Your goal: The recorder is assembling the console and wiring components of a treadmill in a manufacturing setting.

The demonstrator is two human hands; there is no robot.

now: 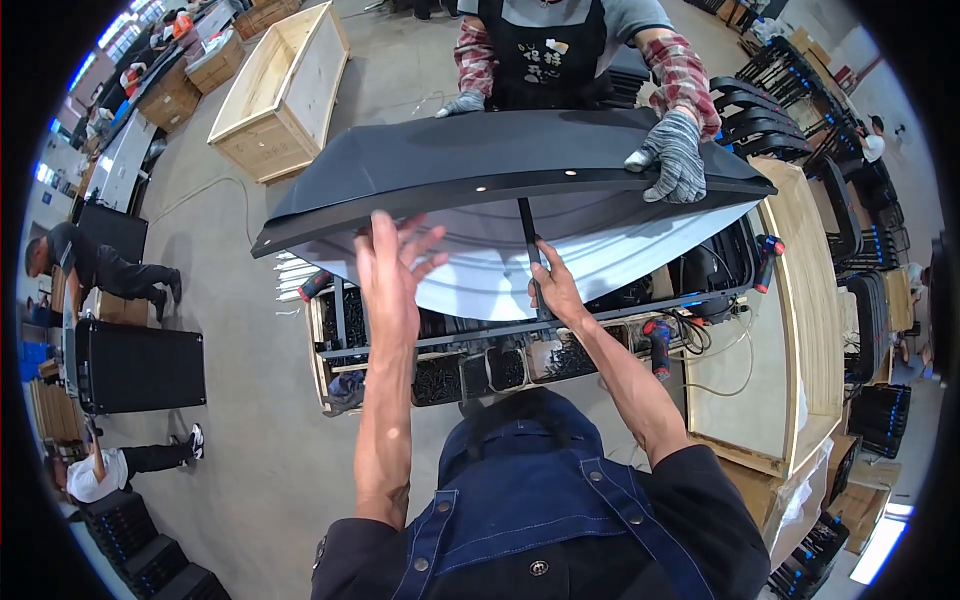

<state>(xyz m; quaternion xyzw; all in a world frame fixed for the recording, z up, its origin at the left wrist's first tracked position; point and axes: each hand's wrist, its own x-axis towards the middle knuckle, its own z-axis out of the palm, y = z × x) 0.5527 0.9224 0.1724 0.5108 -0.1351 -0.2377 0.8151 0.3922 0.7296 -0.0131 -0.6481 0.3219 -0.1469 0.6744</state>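
Note:
A wide black sheet (480, 145) with a pale underside (450, 285) spreads before me, a long dark rail (600, 184) along its near side. My left hand (393, 275) is raised at the left part of that rail, fingers spread and holding nothing; whether the fingertips touch the rail I cannot tell. My right hand (557, 287) is closed round a narrow black bar (527, 225) that runs up under the rail. Across from me a person in an apron rests one gloved hand (672, 160) on the sheet's right part and the other glove (462, 103) at its far edge.
Below the sheet, bins of dark screws (436, 380) line a bench. A red-and-blue power screwdriver (659, 350) hangs at its near right, another power screwdriver (768, 264) farther right. Wooden crates (280, 95) stand at far left and right. Other people work at left.

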